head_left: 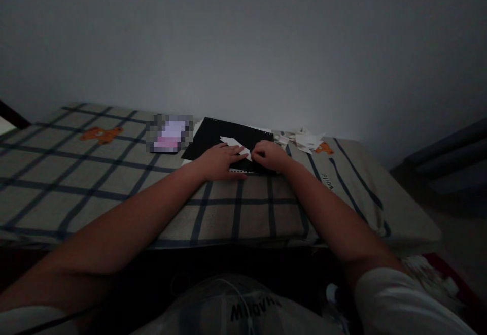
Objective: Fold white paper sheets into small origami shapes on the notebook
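Note:
A small folded piece of white paper [235, 143] lies on a black sheet [213, 134] that rests on the checked cloth. My left hand [222, 161] is laid flat across the near side of the paper, its fingers spread and pointing right. At the paper's right end is my right hand [269, 155], fingers curled in and closed at the paper's tip. What its fingertips pinch, if anything, is hidden behind the knuckles. White sheets with a row of punched holes [243, 171] show under the near edge of the black sheet.
Left of the black sheet lies a phone [169, 136], its screen blurred out. A heap of white paper pieces [304, 139] sits to the right. The checked cloth [114, 182] with orange bear prints covers the table, which stands against a grey wall [243, 40].

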A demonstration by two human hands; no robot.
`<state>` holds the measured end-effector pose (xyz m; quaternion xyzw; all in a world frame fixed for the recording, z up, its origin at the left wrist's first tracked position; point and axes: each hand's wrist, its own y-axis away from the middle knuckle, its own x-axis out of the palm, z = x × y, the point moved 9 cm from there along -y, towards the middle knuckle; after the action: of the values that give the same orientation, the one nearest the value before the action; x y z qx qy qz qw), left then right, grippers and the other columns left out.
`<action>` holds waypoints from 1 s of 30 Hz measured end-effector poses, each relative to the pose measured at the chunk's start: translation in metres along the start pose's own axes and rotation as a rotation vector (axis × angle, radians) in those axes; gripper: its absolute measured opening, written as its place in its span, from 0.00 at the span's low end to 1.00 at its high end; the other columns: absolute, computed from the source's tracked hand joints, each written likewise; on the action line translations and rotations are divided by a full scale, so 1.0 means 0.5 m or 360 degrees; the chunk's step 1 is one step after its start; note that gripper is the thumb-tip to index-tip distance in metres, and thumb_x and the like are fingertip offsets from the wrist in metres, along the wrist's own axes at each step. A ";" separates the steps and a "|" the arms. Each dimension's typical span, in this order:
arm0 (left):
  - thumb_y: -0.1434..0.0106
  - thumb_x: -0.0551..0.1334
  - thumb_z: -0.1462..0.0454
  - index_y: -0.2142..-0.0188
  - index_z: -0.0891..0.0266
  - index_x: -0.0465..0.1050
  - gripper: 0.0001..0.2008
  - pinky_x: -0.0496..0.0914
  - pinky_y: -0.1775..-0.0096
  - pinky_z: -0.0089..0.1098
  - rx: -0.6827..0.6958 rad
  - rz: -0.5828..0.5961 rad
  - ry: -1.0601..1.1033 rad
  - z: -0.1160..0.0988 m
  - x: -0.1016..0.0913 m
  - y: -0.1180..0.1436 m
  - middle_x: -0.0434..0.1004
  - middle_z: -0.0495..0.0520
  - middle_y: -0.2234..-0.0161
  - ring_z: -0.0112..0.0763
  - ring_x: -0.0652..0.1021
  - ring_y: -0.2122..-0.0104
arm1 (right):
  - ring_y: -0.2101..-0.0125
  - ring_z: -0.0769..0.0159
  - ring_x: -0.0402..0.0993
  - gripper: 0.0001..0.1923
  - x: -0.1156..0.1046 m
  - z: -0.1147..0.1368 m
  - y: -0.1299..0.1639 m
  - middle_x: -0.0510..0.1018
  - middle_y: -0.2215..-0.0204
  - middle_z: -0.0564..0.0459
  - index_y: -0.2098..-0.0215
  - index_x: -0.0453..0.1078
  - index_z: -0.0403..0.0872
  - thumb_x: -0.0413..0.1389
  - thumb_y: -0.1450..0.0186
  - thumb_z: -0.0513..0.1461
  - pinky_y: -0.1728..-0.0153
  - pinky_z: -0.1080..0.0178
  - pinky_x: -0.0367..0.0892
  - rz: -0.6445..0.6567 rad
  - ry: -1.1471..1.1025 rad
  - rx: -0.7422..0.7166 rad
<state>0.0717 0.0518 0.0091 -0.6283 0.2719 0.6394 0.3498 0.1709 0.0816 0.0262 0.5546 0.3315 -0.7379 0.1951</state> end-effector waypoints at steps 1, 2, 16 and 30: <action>0.37 0.52 0.40 0.35 0.63 0.57 0.40 0.48 0.37 0.42 0.0007 0.0005 0.0010 0.000 0.002 0.000 0.54 0.64 0.34 0.44 0.58 0.35 | 0.64 0.63 0.69 0.13 0.000 -0.011 0.000 0.78 0.69 0.48 0.68 0.77 0.43 0.50 0.35 0.36 0.61 0.62 0.61 -0.0039 -0.0001 0.0067; 0.37 0.52 0.40 0.34 0.64 0.56 0.40 0.48 0.37 0.42 0.0012 0.0009 0.0021 0.000 0.005 0.000 0.53 0.64 0.34 0.44 0.57 0.35 | 0.63 0.63 0.69 0.13 0.000 -0.023 0.000 0.78 0.67 0.48 0.65 0.77 0.44 0.50 0.34 0.37 0.60 0.61 0.61 -0.0076 0.0002 0.0136; 0.34 0.52 0.45 0.32 0.66 0.48 0.39 0.48 0.36 0.43 0.0075 -0.0013 0.0088 -0.010 0.010 -0.003 0.45 0.65 0.32 0.45 0.53 0.33 | 0.65 0.65 0.70 0.10 0.016 -0.060 -0.005 0.79 0.66 0.49 0.61 0.78 0.44 0.57 0.38 0.36 0.60 0.62 0.63 -0.0207 -0.0379 0.0462; 0.32 0.55 0.53 0.45 0.62 0.71 0.22 0.63 0.44 0.41 0.0005 -0.0493 0.0299 0.016 -0.062 0.003 0.68 0.60 0.41 0.42 0.69 0.43 | 0.77 0.70 0.63 0.04 0.011 -0.106 0.014 0.68 0.78 0.58 0.72 0.66 0.46 0.56 0.43 0.39 0.74 0.66 0.57 -0.0378 -0.1041 0.0868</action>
<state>0.0643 0.0538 0.0402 -0.7190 0.2042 0.5160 0.4183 0.2105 0.1147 0.0106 0.2811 0.1068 -0.9524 0.0501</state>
